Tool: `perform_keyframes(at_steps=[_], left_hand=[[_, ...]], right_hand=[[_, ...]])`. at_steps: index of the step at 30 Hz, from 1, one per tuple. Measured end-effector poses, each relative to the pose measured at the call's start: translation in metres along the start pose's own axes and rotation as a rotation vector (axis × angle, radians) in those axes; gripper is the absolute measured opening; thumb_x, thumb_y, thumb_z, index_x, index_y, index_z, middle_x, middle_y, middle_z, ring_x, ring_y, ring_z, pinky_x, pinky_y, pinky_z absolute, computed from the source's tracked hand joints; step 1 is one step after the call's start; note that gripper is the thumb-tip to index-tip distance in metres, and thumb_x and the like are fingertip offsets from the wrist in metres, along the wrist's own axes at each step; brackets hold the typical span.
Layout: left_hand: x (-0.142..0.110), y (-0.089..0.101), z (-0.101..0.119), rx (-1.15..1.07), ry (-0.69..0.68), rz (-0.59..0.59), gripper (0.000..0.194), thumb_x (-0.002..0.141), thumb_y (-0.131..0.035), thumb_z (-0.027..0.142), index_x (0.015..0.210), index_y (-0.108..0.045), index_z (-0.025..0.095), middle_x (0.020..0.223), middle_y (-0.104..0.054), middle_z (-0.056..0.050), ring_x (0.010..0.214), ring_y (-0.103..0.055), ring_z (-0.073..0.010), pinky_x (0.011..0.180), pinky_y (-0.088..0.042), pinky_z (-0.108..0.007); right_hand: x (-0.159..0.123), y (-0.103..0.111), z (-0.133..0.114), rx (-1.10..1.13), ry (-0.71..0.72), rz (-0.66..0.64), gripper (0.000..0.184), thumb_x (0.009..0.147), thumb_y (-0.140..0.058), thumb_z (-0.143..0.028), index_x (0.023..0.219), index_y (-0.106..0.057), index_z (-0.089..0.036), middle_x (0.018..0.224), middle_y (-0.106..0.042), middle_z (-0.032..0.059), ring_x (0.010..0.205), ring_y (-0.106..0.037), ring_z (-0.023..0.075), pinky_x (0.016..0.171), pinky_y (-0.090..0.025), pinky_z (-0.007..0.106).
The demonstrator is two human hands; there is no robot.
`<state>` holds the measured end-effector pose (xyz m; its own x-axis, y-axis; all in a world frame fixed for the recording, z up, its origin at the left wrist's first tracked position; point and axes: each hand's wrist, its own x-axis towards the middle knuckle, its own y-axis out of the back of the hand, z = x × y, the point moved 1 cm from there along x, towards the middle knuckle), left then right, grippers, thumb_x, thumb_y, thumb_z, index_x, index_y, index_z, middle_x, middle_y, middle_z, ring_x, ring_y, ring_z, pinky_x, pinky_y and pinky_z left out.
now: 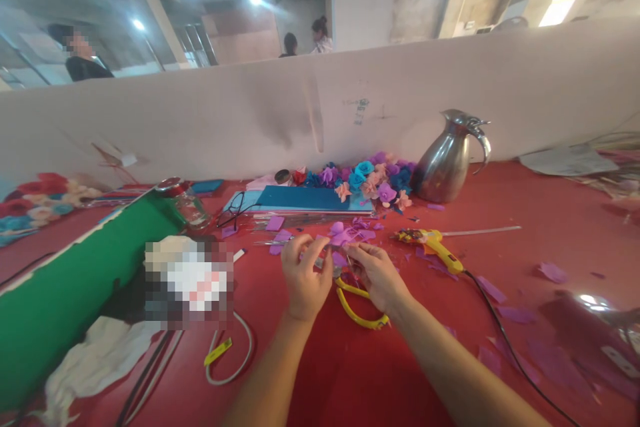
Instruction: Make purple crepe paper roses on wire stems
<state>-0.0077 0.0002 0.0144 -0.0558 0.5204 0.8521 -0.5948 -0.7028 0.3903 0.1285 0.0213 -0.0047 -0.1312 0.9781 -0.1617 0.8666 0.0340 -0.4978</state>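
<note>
Purple paper petals (341, 235) show at the fingertips of both hands, over the red table. My left hand (307, 273) is closed, thumb and index finger pinched at the left edge of the petals. From the right, my right hand (375, 273) pinches at their lower side; a thin piece between its fingers is too small to make out. Just below the hands lie pliers with yellow handles (367, 321), their head partly hidden by my fingers. Loose purple paper pieces (275, 223) are scattered around.
A yellow glue gun (443, 252) with its cord lies right. Behind are a steel jug (445, 160), paper flowers (365, 177), blue sheets (305, 198), eyeglasses (234, 210) and a glass jar (187, 203). A green panel (90, 293) and a cable (245, 353) are left.
</note>
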Motion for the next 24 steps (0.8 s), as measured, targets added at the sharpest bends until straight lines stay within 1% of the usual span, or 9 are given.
perform_keyframes(at_steps=[4, 6, 8, 11, 14, 18, 21, 24], left_hand=[[0.0011, 0.0027, -0.0013, 0.18, -0.2, -0.018, 0.021, 0.077, -0.065, 0.015, 0.093, -0.073, 0.026, 0.091, -0.056, -0.008, 0.085, -0.053, -0.0203, 0.08, -0.041, -0.035], [0.0017, 0.0041, -0.0017, 0.224, -0.268, -0.015, 0.022, 0.077, -0.066, 0.015, 0.093, -0.074, 0.028, 0.093, -0.057, -0.008, 0.088, -0.054, -0.0211, 0.082, -0.039, -0.036], [0.0024, 0.0054, -0.0024, 0.25, -0.306, -0.022, 0.021, 0.076, -0.067, 0.016, 0.091, -0.075, 0.029, 0.095, -0.059, -0.008, 0.09, -0.053, -0.0219, 0.083, -0.038, -0.037], [0.0037, 0.0066, -0.0034, 0.246, -0.286, -0.039, 0.015, 0.077, -0.068, 0.02, 0.087, -0.075, 0.028, 0.095, -0.062, -0.009, 0.09, -0.053, -0.0222, 0.083, -0.038, -0.037], [0.005, 0.0064, -0.0037, 0.185, -0.208, -0.055, 0.009, 0.079, -0.066, 0.023, 0.083, -0.074, 0.025, 0.094, -0.063, -0.009, 0.088, -0.055, -0.0214, 0.083, -0.037, -0.037], [0.0063, 0.0054, -0.0035, 0.124, -0.136, -0.074, 0.008, 0.08, -0.065, 0.024, 0.08, -0.073, 0.023, 0.093, -0.062, -0.008, 0.087, -0.055, -0.0212, 0.081, -0.038, -0.037], [0.0072, 0.006, -0.0041, 0.12, -0.155, -0.087, 0.009, 0.08, -0.065, 0.022, 0.083, -0.073, 0.024, 0.095, -0.062, -0.008, 0.088, -0.054, -0.0214, 0.081, -0.037, -0.037], [0.0081, 0.0079, -0.0051, 0.124, -0.213, -0.113, 0.014, 0.079, -0.066, 0.018, 0.087, -0.074, 0.027, 0.097, -0.063, -0.007, 0.09, -0.053, -0.0218, 0.084, -0.035, -0.038]], right_hand=[[-0.0019, -0.0024, 0.0015, -0.041, -0.005, -0.033, 0.035, 0.056, -0.081, -0.043, 0.052, -0.057, -0.017, 0.048, -0.046, -0.005, 0.046, -0.035, 0.0072, 0.048, -0.027, 0.024], [-0.0028, -0.0034, 0.0008, -0.048, -0.003, -0.04, 0.035, 0.056, -0.08, -0.043, 0.052, -0.057, -0.017, 0.047, -0.046, -0.005, 0.046, -0.035, 0.007, 0.048, -0.025, 0.024], [-0.0037, -0.004, -0.0004, -0.057, -0.003, -0.044, 0.035, 0.056, -0.079, -0.043, 0.051, -0.056, -0.017, 0.047, -0.046, -0.0046, 0.046, -0.036, 0.0072, 0.048, -0.025, 0.025], [-0.0051, -0.0047, -0.0025, -0.075, -0.002, -0.044, 0.035, 0.055, -0.079, -0.043, 0.05, -0.056, -0.018, 0.046, -0.047, -0.0042, 0.046, -0.036, 0.0074, 0.048, -0.024, 0.025], [-0.0066, -0.0059, -0.0037, -0.098, -0.005, -0.062, 0.035, 0.055, -0.08, -0.044, 0.051, -0.057, -0.017, 0.046, -0.046, -0.0047, 0.045, -0.035, 0.0073, 0.048, -0.022, 0.026], [-0.007, -0.0064, -0.003, -0.137, 0.012, -0.085, 0.034, 0.059, -0.077, -0.045, 0.053, -0.058, -0.017, 0.045, -0.046, -0.005, 0.044, -0.034, 0.007, 0.047, -0.021, 0.026], [-0.006, -0.0051, -0.0016, -0.156, 0.019, -0.094, 0.033, 0.062, -0.075, -0.045, 0.053, -0.059, -0.017, 0.044, -0.049, -0.0041, 0.044, -0.035, 0.0071, 0.048, -0.023, 0.026], [-0.0056, -0.0038, -0.0012, -0.166, -0.002, -0.088, 0.031, 0.062, -0.075, -0.044, 0.057, -0.062, -0.016, 0.047, -0.054, -0.0022, 0.045, -0.041, 0.0082, 0.05, -0.027, 0.025]])
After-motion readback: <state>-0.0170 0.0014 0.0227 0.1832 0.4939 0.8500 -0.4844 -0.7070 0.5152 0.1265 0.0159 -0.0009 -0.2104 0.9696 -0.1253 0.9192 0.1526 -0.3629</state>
